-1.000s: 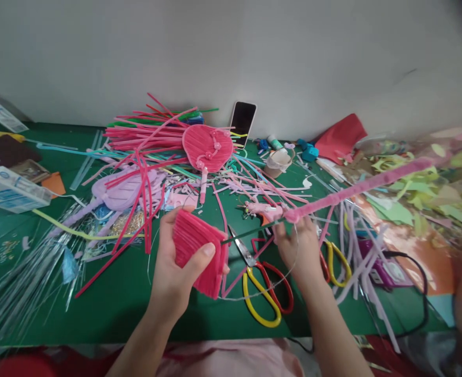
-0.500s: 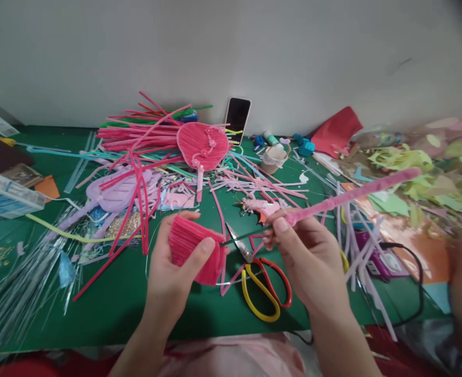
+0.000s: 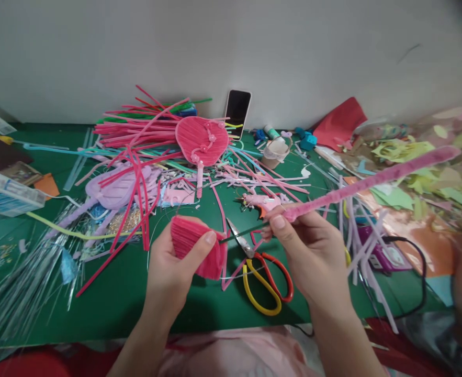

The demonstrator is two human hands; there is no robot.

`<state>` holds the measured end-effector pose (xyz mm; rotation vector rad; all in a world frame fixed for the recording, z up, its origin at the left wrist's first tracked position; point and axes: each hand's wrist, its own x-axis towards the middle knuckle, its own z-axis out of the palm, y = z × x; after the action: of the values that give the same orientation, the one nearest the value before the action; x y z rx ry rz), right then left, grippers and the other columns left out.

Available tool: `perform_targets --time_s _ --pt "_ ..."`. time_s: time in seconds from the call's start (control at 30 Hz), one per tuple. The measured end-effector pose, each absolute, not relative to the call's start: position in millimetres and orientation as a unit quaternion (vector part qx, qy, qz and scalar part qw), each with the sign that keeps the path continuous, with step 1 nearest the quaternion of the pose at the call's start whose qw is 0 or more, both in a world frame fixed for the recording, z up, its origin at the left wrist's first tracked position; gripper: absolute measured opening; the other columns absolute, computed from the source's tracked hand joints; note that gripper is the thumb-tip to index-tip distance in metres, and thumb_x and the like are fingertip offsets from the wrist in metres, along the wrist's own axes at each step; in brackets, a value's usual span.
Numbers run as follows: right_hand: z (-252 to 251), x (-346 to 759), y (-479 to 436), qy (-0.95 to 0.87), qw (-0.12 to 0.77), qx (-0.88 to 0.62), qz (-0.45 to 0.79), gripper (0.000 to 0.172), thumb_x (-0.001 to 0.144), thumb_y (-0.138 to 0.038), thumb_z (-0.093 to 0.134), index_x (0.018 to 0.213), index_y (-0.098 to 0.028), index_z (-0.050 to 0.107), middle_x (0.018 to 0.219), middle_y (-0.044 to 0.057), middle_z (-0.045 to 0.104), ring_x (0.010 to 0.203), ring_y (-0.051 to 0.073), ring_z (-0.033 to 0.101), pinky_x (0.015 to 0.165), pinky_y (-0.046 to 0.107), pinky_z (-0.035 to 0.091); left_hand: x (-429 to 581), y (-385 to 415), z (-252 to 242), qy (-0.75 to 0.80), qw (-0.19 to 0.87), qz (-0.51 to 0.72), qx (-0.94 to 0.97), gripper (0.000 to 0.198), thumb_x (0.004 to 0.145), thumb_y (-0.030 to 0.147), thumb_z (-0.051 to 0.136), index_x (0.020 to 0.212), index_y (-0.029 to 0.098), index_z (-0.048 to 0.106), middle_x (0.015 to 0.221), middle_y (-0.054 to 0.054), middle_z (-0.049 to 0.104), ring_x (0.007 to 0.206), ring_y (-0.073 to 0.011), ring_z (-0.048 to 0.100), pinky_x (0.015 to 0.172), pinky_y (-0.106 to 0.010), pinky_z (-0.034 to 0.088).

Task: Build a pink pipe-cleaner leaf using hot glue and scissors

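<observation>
A dark pink ribbed piece is gripped by my left hand, thumb across its front. From its right edge a dark green stem runs to my right hand. The fingers of my right hand pinch a light pink fuzzy strip where it meets the green stem; the strip slants up to the right. Below and between my hands lie scissors with one yellow and one red handle, blades apart. A pink glue gun rests just behind my right hand.
A finished-looking pink fan shape lies on pink pipe cleaners. A phone leans on the wall, beside a paper cup. Lilac shapes and silvery strands are left; scraps and a purple box right.
The light pink strip's far end has moved up and to the right. Both hands keep their holds, and the view has shifted slightly.
</observation>
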<state>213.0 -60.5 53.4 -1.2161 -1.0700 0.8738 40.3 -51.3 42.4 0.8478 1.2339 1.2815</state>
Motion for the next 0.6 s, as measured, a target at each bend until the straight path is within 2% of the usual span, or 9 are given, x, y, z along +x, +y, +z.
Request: perform_targets --time_s 0.4,0.6 --pt "48.9 212.8 -58.0 -0.437 0.610 -0.525 0.402 0.010 0.084 -0.035 0.073 0.086 -0.025 0.073 0.070 -0.003 0.069 0.059 0.009 0.064 0.057 0.018 0.054 41.9 -52.4 46.2 0.512 0.593 0.528 0.327 0.024 0.066 0.027 0.082 0.079 0.018 0.063 0.066 0.001 0.072 0.053 -0.0135 0.066 0.049 -0.019 0.055" --pt "47.0 212.2 -58.4 -0.431 0.610 -0.527 0.405 0.011 0.083 -0.036 0.073 0.087 -0.025 0.072 0.071 -0.003 0.069 0.060 0.009 0.065 0.057 0.019 0.054 42.8 -52.9 48.9 0.497 0.630 0.522 0.290 0.024 0.067 0.024 0.083 0.079 0.018 0.063 0.066 0.002 0.073 0.056 -0.0146 0.070 0.053 -0.021 0.059"
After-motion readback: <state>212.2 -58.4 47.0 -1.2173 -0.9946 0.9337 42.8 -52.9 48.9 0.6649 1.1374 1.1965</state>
